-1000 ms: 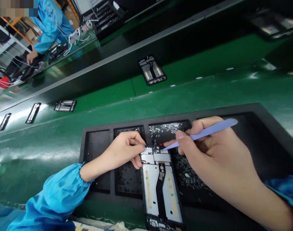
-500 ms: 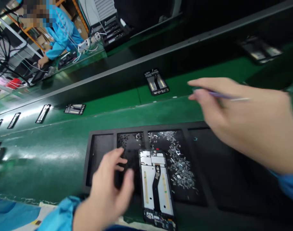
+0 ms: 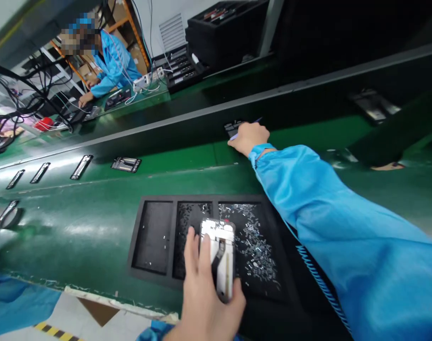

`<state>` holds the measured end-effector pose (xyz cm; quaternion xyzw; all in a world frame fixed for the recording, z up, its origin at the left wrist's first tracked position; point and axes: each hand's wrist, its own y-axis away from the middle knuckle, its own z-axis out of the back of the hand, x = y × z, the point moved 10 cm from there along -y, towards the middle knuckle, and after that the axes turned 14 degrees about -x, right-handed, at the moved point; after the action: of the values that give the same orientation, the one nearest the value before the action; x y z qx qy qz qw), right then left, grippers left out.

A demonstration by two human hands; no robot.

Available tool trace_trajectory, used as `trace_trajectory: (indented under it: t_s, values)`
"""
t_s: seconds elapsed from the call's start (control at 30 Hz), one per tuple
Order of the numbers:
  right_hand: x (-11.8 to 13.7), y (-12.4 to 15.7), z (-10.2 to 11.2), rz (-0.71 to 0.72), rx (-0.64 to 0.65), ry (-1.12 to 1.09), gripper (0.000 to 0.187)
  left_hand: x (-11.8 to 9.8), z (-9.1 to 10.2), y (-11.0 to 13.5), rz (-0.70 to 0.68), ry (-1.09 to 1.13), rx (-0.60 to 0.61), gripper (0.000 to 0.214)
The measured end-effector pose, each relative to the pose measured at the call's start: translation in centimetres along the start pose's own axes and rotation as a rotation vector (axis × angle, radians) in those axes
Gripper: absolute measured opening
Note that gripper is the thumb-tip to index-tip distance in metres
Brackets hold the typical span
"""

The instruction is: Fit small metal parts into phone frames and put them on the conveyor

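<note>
Head view: the left hand clasps the open white-backed phone chassis over the black compartmented foam tray; a one-handed hold could let it slip onto the loose metal bits; the right hand, arm outstretched, pinches lilac plastic tweezers at a black phone frame on the green conveyor belt.

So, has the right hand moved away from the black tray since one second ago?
Yes. The right hand left the black tray and reached forward to the phone frame on the conveyor.
</note>
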<state>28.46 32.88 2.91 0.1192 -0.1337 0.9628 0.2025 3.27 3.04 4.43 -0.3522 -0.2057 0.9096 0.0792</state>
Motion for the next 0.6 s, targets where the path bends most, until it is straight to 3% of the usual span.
trace_trajectory:
  t_s: [0.07,0.13,0.2,0.3,0.37,0.43,0.5,0.6]
  values:
    - [-0.8,0.6,2.8,0.018,-0.024,0.01,0.046,1.1,0.8,-3.7,0.022,0.038,0.049,0.096]
    - [-1.2,3.3,6.3,0.063,-0.052,0.025,0.05,1.7,0.7,-9.0,-0.012,0.043,0.103,0.098]
    - [-0.3,8.9,9.8,0.232,-0.108,0.056,0.052,2.3,-0.3,-15.4,-0.068,0.02,0.104,0.1]
    - [1.6,20.8,12.5,0.491,-0.151,0.05,0.037,4.6,-4.3,-24.1,-0.015,-0.051,0.083,0.103]
    - [3.0,28.6,12.8,0.643,-0.206,0.012,0.019,6.0,-7.8,-28.3,0.024,-0.067,0.059,0.095]
    - [3.6,33.9,11.3,0.685,-0.212,0.023,0.013,7.4,-11.0,-30.9,0.055,-0.083,0.035,0.07]
    - [4.1,36.8,9.8,0.68,-0.253,0.054,0.011,8.5,-13.4,-32.4,0.067,-0.098,0.007,0.047]
    - [4.5,37.1,8.6,0.651,-0.253,0.066,0.014,9.8,-15.5,-33.4,0.082,-0.117,-0.022,0.042]
